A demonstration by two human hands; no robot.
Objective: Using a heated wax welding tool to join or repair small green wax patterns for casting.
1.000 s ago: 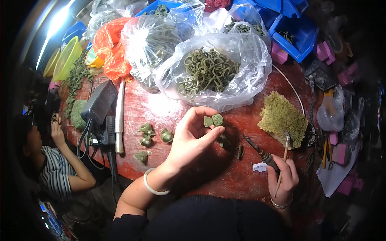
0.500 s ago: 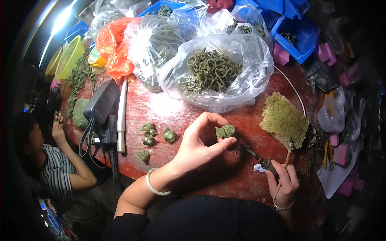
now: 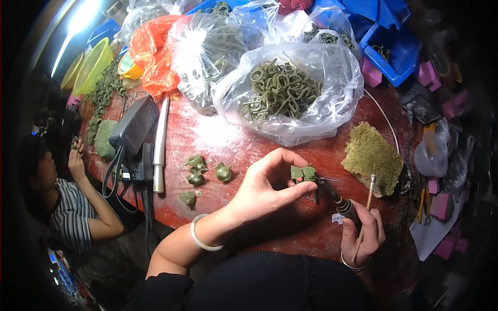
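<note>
While the left hand (image 3: 264, 189) is pinching a small olive-green wax piece (image 3: 303, 172) between thumb and fingertips above the red round table (image 3: 228, 140), the right hand (image 3: 363, 233) is gripping a dark pen-shaped tool (image 3: 334, 197), its tip touching that piece. A thin wooden stick (image 3: 364, 210) is also sitting in the closed right fingers, and four similar green wax pieces (image 3: 199, 173) are lying nearby on the table.

Left hand (image 3: 264, 189) shifted right with the green piece (image 3: 303, 172), now meeting the dark tool (image 3: 332, 194) tip
</note>
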